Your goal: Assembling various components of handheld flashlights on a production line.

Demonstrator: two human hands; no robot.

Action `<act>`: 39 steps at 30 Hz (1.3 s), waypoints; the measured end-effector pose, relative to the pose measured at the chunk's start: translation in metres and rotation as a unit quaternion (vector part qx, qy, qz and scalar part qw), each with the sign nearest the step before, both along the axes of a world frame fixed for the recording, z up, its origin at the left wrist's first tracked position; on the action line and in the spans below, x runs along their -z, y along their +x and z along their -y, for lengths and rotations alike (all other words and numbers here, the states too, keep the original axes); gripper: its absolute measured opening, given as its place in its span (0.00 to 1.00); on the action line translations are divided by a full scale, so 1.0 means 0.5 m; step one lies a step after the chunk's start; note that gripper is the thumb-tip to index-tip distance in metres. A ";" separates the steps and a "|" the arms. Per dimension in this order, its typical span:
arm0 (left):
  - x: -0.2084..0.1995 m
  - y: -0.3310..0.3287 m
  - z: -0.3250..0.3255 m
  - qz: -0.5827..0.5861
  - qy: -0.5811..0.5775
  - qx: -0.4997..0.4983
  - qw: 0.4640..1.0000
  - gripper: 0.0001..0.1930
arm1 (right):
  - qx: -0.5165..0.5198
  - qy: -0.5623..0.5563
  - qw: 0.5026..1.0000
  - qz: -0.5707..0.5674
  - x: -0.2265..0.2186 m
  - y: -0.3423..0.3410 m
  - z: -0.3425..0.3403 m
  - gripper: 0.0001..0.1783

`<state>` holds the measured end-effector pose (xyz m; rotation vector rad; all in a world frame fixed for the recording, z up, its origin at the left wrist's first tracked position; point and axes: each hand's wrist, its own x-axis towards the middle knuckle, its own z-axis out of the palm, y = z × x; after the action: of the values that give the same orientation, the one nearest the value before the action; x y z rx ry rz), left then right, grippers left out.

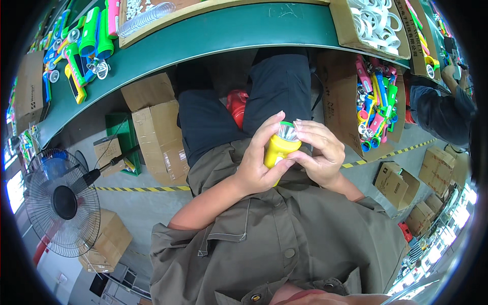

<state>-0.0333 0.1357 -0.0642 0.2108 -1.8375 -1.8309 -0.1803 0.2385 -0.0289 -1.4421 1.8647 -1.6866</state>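
A loose, brownish-grey shirt (315,223) with round buttons and a pale-stitched flap is seen nearest, its cloth softly creased. Just beyond it, above the lap, a yellow flashlight (277,154) is held in both hands, tilted with its wide end pointed up and away. Its smooth plastic barrel is enclosed on one side by the curled fingers and thumb of the left hand (255,165). On the other side, the rim is touched by the bent fingertips of the right hand (323,151), while its thumb is pressed against the barrel. At the flared end, a shiny, cone-shaped reflector (288,132) is ringed by a thin green edge.

Dark, matte trousers (281,81) are seen beyond the flashlight. To the right, a cardboard carton (337,104) is filled with jumbled, glossy plastic flashlights (376,104) in pink, blue, green and yellow. To the left, a creased brown carton (161,140) is stood near a round fan (65,202) with a fine wire cage.

Farther off, a smooth green tabletop (244,36) is bordered by a pale edge. On it, slim white rings (375,23) are heaped in an open box, and ribbed green tubes (89,31) are piled at the left.
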 end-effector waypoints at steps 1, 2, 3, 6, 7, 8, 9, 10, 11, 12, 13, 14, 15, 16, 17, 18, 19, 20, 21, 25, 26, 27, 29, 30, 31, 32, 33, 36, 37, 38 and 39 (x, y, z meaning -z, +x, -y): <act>0.000 -0.002 0.003 -0.002 0.000 -0.001 1.000 0.38 | -0.001 0.000 1.000 -0.002 -0.006 -0.006 0.004 0.24; 0.001 -0.006 0.007 -0.001 -0.015 -0.004 1.000 0.37 | -0.016 0.026 0.999 -0.032 -0.014 -0.017 0.009 0.23; 0.002 -0.010 0.012 -0.001 -0.032 -0.008 0.999 0.35 | -0.031 0.050 0.996 -0.064 -0.021 -0.028 0.014 0.22; -0.010 -0.012 0.024 0.006 -0.072 -0.018 0.997 0.32 | -0.061 0.062 0.989 -0.118 -0.036 -0.048 0.022 0.20; -0.014 -0.015 0.027 0.004 -0.073 -0.021 0.997 0.32 | -0.064 0.061 0.989 -0.121 -0.039 -0.045 0.027 0.20; -0.018 -0.018 0.028 0.001 -0.067 -0.033 0.997 0.31 | -0.060 0.060 0.991 -0.103 -0.042 -0.039 0.031 0.21; -0.020 -0.020 0.028 -0.003 -0.058 -0.045 0.997 0.30 | -0.055 0.061 0.993 -0.085 -0.045 -0.035 0.035 0.21; -0.018 -0.021 0.030 -0.005 -0.070 -0.052 0.996 0.31 | -0.065 0.041 0.993 -0.085 -0.029 -0.035 0.030 0.22; -0.019 -0.021 0.032 -0.008 -0.069 -0.055 0.996 0.31 | -0.068 0.043 0.993 -0.088 -0.032 -0.034 0.034 0.22; -0.020 -0.018 0.032 -0.005 -0.062 -0.061 0.996 0.31 | -0.059 0.039 0.993 -0.096 -0.032 -0.031 0.038 0.21; -0.020 -0.016 0.032 -0.003 -0.056 -0.065 0.996 0.31 | -0.048 0.036 0.993 -0.104 -0.031 -0.030 0.041 0.20; -0.018 -0.017 0.032 -0.003 -0.054 -0.069 0.996 0.31 | -0.052 0.038 0.993 -0.104 -0.032 -0.031 0.045 0.20; -0.017 -0.015 0.033 -0.008 -0.035 -0.071 0.997 0.31 | -0.060 0.040 0.993 -0.090 -0.034 -0.030 0.050 0.19; -0.016 -0.013 0.034 -0.015 -0.017 -0.073 0.997 0.31 | -0.068 0.042 0.994 -0.076 -0.036 -0.029 0.055 0.17; -0.017 -0.011 0.033 -0.014 -0.018 -0.077 0.997 0.31 | -0.072 0.041 0.994 -0.076 -0.036 -0.031 0.053 0.17; -0.018 -0.010 0.033 -0.019 -0.017 -0.063 0.998 0.31 | -0.099 0.043 0.994 -0.032 -0.035 -0.040 0.051 0.17; -0.018 -0.014 0.039 -0.028 -0.021 -0.050 0.998 0.31 | -0.128 0.042 0.991 0.009 -0.032 -0.052 0.056 0.16; -0.018 -0.013 0.035 -0.034 0.002 -0.048 0.998 0.31 | -0.137 0.039 0.990 0.016 -0.026 -0.055 0.055 0.17; -0.010 -0.016 0.033 -0.045 0.025 -0.034 0.998 0.31 | -0.137 0.044 0.989 0.021 -0.024 -0.057 0.051 0.17; -0.011 -0.012 0.018 -0.035 0.341 0.024 0.939 0.32 | -0.132 0.038 0.990 0.036 -0.015 -0.044 0.046 0.16; -0.007 -0.018 0.031 -0.027 0.209 0.007 0.977 0.31 | -0.110 0.039 0.992 0.052 -0.007 -0.038 0.042 0.16; -0.007 -0.020 0.041 -0.013 0.077 -0.013 0.997 0.31 | -0.089 0.042 0.993 0.071 -0.001 -0.030 0.036 0.16; -0.020 -0.021 0.046 0.000 0.008 -0.051 0.999 0.31 | -0.074 0.046 0.995 0.057 -0.003 -0.021 0.033 0.16; -0.021 -0.024 0.044 -0.008 -0.006 -0.054 0.998 0.31 | -0.047 0.053 0.996 0.044 -0.005 -0.020 0.033 0.16; -0.020 -0.024 0.042 -0.016 -0.021 -0.057 0.998 0.32 | -0.054 0.057 0.996 0.041 -0.006 -0.019 0.032 0.16; -0.016 -0.022 0.041 -0.020 -0.026 -0.058 0.998 0.33 | -0.055 0.060 0.996 0.019 -0.005 -0.019 0.031 0.16; -0.016 -0.020 0.042 -0.021 -0.023 -0.062 0.998 0.33 | -0.055 0.063 0.996 -0.001 -0.004 -0.019 0.030 0.15; -0.011 -0.014 0.039 0.009 -0.014 -0.042 0.999 0.34 | -0.065 0.105 0.992 0.024 -0.005 -0.022 0.035 0.15; -0.007 -0.010 0.034 0.020 -0.007 -0.039 0.999 0.36 | -0.074 0.140 0.985 0.071 -0.008 -0.023 0.041 0.14; -0.005 -0.007 0.031 0.032 0.000 -0.036 0.999 0.37 | -0.129 0.157 0.978 0.041 -0.029 -0.039 0.054 0.13; -0.007 -0.009 0.036 0.023 0.005 -0.032 0.999 0.37 | -0.124 0.163 0.978 0.034 -0.063 -0.066 0.077 0.13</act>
<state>-0.0377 0.1175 -0.0607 0.3144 -1.8330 -1.8052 -0.2135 0.2003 0.0024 -1.3931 1.7415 -1.2341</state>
